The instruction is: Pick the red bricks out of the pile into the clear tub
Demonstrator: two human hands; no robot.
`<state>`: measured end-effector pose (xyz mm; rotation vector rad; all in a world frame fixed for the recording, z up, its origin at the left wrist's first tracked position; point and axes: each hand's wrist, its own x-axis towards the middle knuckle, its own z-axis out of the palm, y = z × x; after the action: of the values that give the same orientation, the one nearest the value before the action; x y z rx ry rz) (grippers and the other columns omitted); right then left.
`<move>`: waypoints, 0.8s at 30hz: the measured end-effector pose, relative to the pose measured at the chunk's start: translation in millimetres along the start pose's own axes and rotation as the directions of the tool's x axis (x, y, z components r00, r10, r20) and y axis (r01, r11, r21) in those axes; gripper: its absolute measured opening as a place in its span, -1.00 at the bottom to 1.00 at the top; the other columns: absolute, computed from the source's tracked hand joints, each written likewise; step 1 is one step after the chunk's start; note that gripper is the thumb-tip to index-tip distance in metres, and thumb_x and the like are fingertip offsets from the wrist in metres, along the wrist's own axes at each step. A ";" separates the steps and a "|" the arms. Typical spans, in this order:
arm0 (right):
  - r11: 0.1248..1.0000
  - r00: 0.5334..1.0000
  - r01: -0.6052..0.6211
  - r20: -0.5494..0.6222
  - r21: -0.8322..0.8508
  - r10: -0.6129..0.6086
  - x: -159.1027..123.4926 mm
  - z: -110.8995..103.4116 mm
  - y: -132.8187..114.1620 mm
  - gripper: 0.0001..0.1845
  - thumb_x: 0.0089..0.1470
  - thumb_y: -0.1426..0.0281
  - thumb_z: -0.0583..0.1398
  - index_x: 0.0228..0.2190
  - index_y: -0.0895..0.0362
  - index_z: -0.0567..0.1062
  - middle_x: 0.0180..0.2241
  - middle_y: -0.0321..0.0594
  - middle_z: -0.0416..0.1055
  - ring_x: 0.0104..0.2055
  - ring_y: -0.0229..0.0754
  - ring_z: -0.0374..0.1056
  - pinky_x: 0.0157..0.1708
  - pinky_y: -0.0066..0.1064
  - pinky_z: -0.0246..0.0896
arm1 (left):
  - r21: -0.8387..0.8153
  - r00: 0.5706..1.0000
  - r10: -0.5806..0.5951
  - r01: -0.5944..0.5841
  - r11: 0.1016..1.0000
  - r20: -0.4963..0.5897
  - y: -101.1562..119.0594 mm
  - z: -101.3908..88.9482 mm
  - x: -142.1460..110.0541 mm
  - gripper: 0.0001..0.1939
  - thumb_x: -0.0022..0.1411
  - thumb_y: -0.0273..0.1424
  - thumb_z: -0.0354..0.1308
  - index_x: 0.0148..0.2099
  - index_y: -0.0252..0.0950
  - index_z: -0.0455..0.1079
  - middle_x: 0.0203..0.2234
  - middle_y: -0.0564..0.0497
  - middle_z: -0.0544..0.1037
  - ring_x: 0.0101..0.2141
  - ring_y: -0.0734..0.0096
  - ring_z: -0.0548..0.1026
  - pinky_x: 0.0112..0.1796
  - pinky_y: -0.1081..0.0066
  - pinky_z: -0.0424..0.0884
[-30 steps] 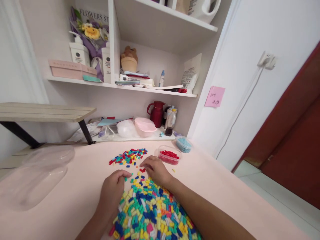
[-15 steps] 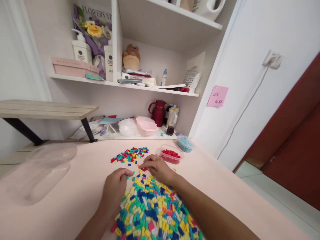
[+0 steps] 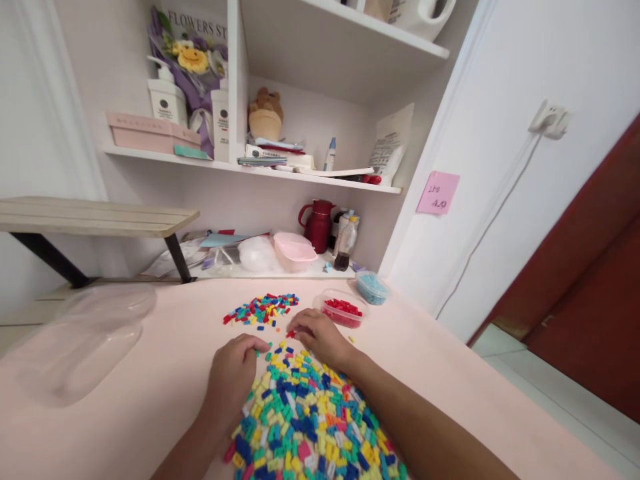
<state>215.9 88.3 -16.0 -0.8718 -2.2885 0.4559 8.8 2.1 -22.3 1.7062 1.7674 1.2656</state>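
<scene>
A large spread of small mixed-colour toy bricks point(image 3: 305, 413) lies on the pink tabletop between my forearms. At its far end my right hand point(image 3: 317, 337) is bent palm-down, fingers closed around a few red toy bricks point(image 3: 291, 334) that show at the fingertips. My left hand point(image 3: 235, 363) rests on the table left of the spread, fingers curled and index finger pointing right, close to a green brick point(image 3: 271, 345); I see nothing held in it. Beyond the hands is a smaller mixed brick pile point(image 3: 263, 309). A clear tub point(image 3: 363, 317) of red bricks stands just past my right hand.
A tub of light-blue pieces point(image 3: 371, 288) sits at the back right. Clear plastic containers point(image 3: 75, 360) lie at the left, near a wooden stand point(image 3: 95, 217). A pink bowl point(image 3: 295, 252), a red jug point(image 3: 319, 227) and a bottle point(image 3: 345, 247) stand behind the table.
My right hand has drawn slightly right with the red bricks at its fingertips, leaving an orange brick uncovered. My left hand has stayed almost in place. The view has shifted slightly.
</scene>
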 end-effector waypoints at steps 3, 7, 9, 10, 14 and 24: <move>1.000 1.000 -0.008 -0.006 0.001 0.008 0.2 0.8 -1.1 -0.74 0.03 0.64 0.20 -0.33 0.07 0.56 -0.25 -0.24 0.52 -0.14 -0.16 0.38 -0.06 -0.31 0.22 | 0.000 1.000 0.005 -0.005 1.000 0.004 -0.3 0.4 -0.2 -0.64 0.03 -0.48 -0.11 -0.37 -0.16 0.54 -0.33 0.08 0.64 -0.23 0.33 0.55 -0.13 0.37 0.42; 1.000 1.000 -0.021 -0.016 0.002 0.021 0.1 1.1 -1.5 -0.77 0.02 0.63 0.21 -0.35 0.08 0.54 -0.27 -0.24 0.52 -0.15 -0.16 0.38 -0.08 -0.32 0.22 | 0.013 1.000 0.004 -0.004 1.000 0.015 -0.5 0.0 0.0 -0.63 0.04 -0.47 -0.12 -0.36 -0.17 0.54 -0.32 0.07 0.64 -0.22 0.33 0.55 -0.12 0.36 0.41; 0.999 0.999 -0.040 -0.027 0.004 0.040 0.1 1.4 -1.5 -0.80 0.00 0.63 0.22 -0.37 0.10 0.53 -0.29 -0.24 0.52 -0.17 -0.16 0.38 -0.10 -0.33 0.22 | 0.015 1.000 -0.001 0.000 1.000 0.017 0.2 -0.6 -0.1 -0.63 0.04 -0.47 -0.12 -0.36 -0.17 0.54 -0.32 0.06 0.64 -0.22 0.32 0.55 -0.11 0.35 0.41; 0.999 0.998 -0.047 -0.031 0.003 0.047 0.1 1.6 -1.7 -0.81 0.00 0.62 0.23 -0.37 0.10 0.53 -0.30 -0.24 0.52 -0.18 -0.16 0.38 -0.11 -0.34 0.22 | 0.015 1.000 -0.001 0.001 1.000 0.019 0.7 -0.8 -0.2 -0.63 0.04 -0.47 -0.12 -0.36 -0.17 0.54 -0.32 0.06 0.64 -0.22 0.32 0.55 -0.11 0.34 0.41; 0.998 0.998 -0.058 -0.034 -0.011 0.058 0.3 1.6 -4.3 -0.82 0.00 0.61 0.24 -0.39 0.10 0.52 -0.31 -0.25 0.52 -0.19 -0.16 0.39 -0.11 -0.33 0.22 | 0.008 1.000 -0.004 0.004 1.000 0.014 1.8 -0.9 -0.9 -0.63 0.03 -0.48 -0.12 -0.36 -0.16 0.54 -0.32 0.06 0.64 -0.22 0.32 0.55 -0.10 0.34 0.41; 0.987 0.989 -0.127 -0.061 0.099 0.133 -0.2 -3.3 -5.0 -0.84 0.10 0.54 0.20 -0.40 0.12 0.59 -0.33 -0.23 0.56 -0.25 -0.19 0.44 -0.17 -0.38 0.28 | -0.012 1.000 -0.015 0.015 1.000 0.006 2.8 -0.4 -0.5 -0.64 0.03 -0.48 -0.10 -0.37 -0.17 0.54 -0.31 0.06 0.65 -0.21 0.32 0.56 -0.08 0.34 0.42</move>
<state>215.9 84.9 -11.1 -0.9778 -2.1390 0.5785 10.3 1.1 -20.0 1.6852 1.7623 1.2613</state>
